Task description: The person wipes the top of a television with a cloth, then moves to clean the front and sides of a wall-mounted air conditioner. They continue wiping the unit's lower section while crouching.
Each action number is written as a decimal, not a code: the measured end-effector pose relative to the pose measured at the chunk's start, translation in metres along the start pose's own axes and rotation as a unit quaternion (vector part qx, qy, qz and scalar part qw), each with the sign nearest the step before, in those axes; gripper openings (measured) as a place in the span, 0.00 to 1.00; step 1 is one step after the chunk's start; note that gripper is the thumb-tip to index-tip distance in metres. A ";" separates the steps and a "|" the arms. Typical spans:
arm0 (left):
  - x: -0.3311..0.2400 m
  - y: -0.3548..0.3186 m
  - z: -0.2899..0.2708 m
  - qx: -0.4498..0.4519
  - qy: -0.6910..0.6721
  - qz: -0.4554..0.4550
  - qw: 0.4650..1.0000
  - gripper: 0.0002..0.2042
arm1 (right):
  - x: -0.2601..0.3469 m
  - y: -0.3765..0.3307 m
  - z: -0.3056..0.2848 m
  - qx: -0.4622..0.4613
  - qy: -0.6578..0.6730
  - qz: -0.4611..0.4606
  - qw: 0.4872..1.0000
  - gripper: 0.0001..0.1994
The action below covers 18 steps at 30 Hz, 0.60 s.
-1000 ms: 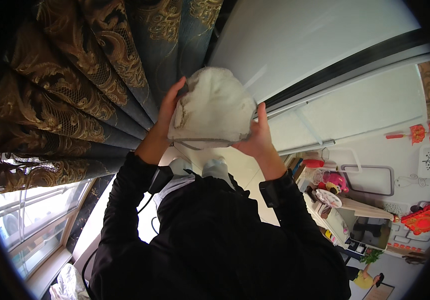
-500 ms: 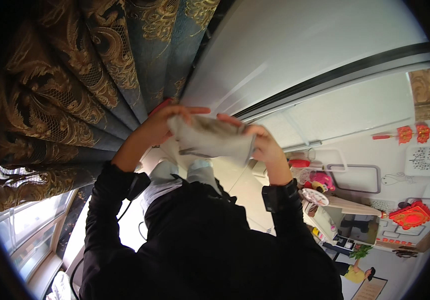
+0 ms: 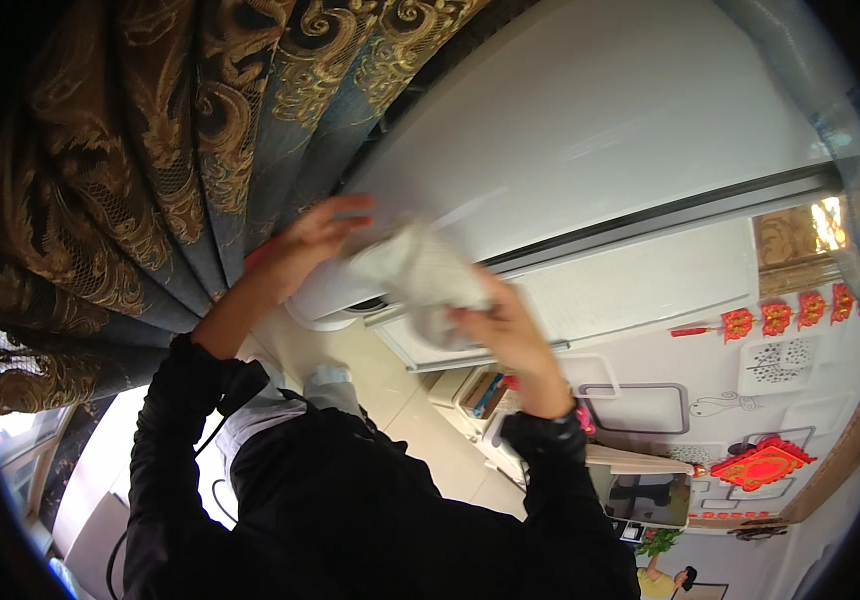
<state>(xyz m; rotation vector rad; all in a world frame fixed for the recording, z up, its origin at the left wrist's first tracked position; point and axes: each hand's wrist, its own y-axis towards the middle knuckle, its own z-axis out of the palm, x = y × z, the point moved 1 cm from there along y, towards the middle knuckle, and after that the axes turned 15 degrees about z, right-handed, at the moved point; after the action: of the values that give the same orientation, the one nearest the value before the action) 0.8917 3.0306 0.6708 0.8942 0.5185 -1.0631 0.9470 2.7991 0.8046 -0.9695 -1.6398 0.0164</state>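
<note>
Crumpled cloth held at the white appliance

The upper centre of the frame is filled by a tall white smooth-fronted appliance (image 3: 590, 130), flanked at upper left by a dark blue and gold patterned curtain (image 3: 150, 150). A crumpled pale grey cloth (image 3: 420, 275) is gripped mid-frame by the right hand (image 3: 505, 335), its fingers closed on it; the left hand (image 3: 315, 240) is laid against it, fingers spread

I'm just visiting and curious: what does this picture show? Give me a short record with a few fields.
Left hand: left hand, fingers spread, touching the edge of a white cloth
Right hand: right hand, gripping the cloth, blurred
Cloth: crumpled, pale, held up between both hands
Behind the cloth: white air conditioner, a tall cabinet type
To the left: dark blue and gold curtain
Clothing: black sleeves
Far right: red wall ornaments
</note>
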 end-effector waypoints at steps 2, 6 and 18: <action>-0.003 0.005 -0.001 -0.073 -0.054 0.009 0.996 0.18 | 0.056 -0.056 -0.018 -0.245 -0.134 -0.167 0.946 0.29; 0.008 0.020 0.012 -0.001 -0.025 -0.070 0.997 0.15 | 0.136 -0.071 -0.046 -0.582 -0.398 -0.436 0.559 0.27; 0.003 0.024 -0.015 -0.068 -0.004 -0.089 0.994 0.14 | -0.121 0.147 0.025 -0.282 -0.615 -0.234 0.698 0.15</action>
<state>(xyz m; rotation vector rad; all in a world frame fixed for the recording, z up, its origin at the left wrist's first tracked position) 0.9151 3.0466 0.6690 0.7333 0.6657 -1.1781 1.0095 2.8361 0.6269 -0.9859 -3.2717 -0.2555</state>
